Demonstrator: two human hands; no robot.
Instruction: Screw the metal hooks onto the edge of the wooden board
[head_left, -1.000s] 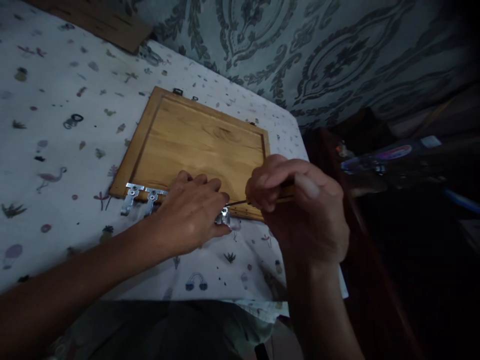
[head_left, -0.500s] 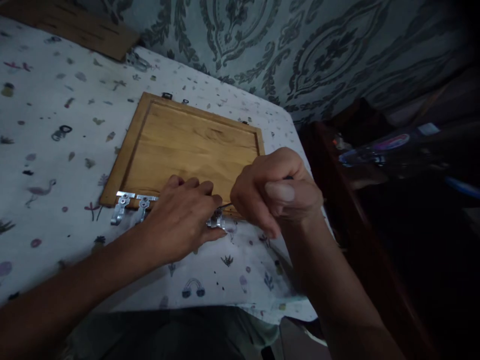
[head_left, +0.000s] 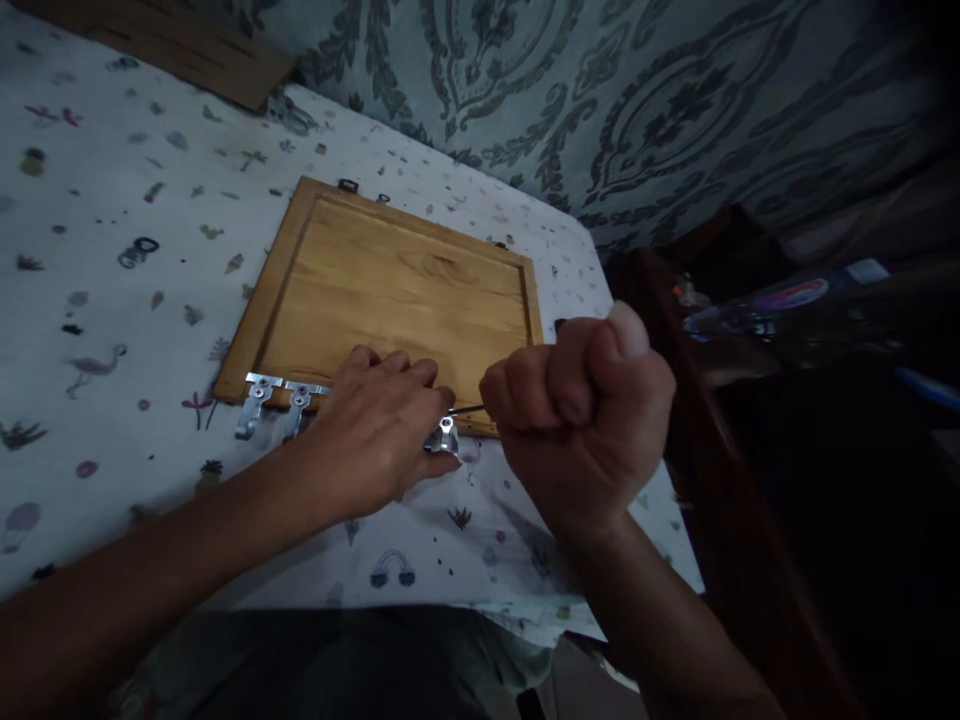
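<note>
A wooden framed panel (head_left: 405,280) lies on the patterned tablecloth, with metal hooks along its near edge. Two of them, a left hook (head_left: 256,402) and a second hook (head_left: 298,408), show uncovered. My left hand (head_left: 379,425) rests over the near edge, its thumb and fingers closed around another metal hook (head_left: 445,432) at the right. In a fist, my right hand (head_left: 581,400) grips a screwdriver (head_left: 469,408); its thin dark shaft reaches left to that hook. The fist hides most of the handle, and where exactly the tip sits cannot be made out.
Small dark fittings (head_left: 348,186) sit along the panel's far edge. A cardboard piece (head_left: 165,45) and a metal part (head_left: 291,113) lie at the back left, by the patterned wall (head_left: 525,90). Right of the table are dark wooden furniture (head_left: 720,440) and a plastic bottle (head_left: 787,295).
My right fist has turned, its thumb now up on top, and has shifted slightly right. The left hand keeps its hold on the hook. The whole view has shifted a little.
</note>
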